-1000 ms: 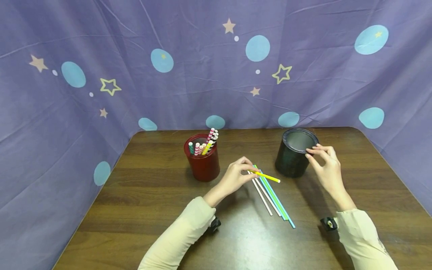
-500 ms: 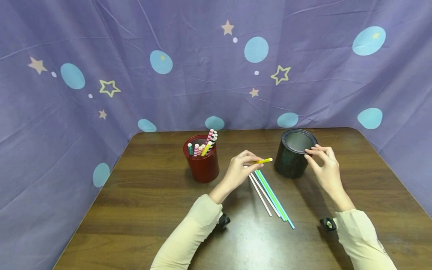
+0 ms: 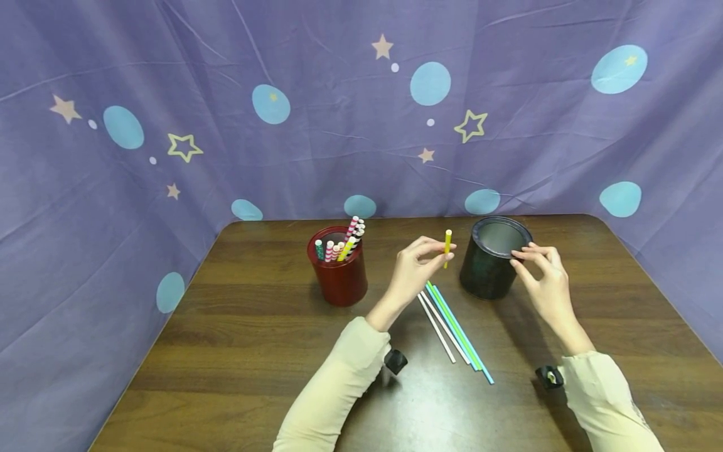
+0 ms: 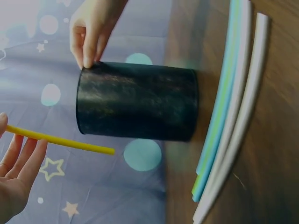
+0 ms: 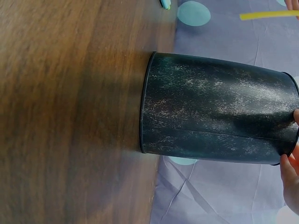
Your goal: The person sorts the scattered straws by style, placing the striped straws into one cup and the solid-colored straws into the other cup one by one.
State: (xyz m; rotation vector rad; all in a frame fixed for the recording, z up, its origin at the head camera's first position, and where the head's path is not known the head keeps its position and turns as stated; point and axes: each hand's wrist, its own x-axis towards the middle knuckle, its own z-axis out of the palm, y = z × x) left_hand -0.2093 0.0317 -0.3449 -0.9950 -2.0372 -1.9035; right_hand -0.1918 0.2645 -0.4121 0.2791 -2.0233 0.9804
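My left hand pinches a yellow straw between thumb and fingers. The straw stands nearly upright in the air, left of a dark metal can. In the left wrist view the straw shows its full lower length, apart from the can. With thumb and fingertips, my right hand grips the can's rim on its right side. The can stands upright on the table, and what shows of its inside holds no straws. Below the left hand lie several blue, green and pale straws.
A red can stands at the left, holding several striped, yellow and green straws. The wooden table ends at a purple patterned curtain behind both cans.
My left hand has lifted the yellow straw off the loose straws, moved it up and to the right, and turned it from lying flat to nearly upright. The right hand stays at the dark can's rim.
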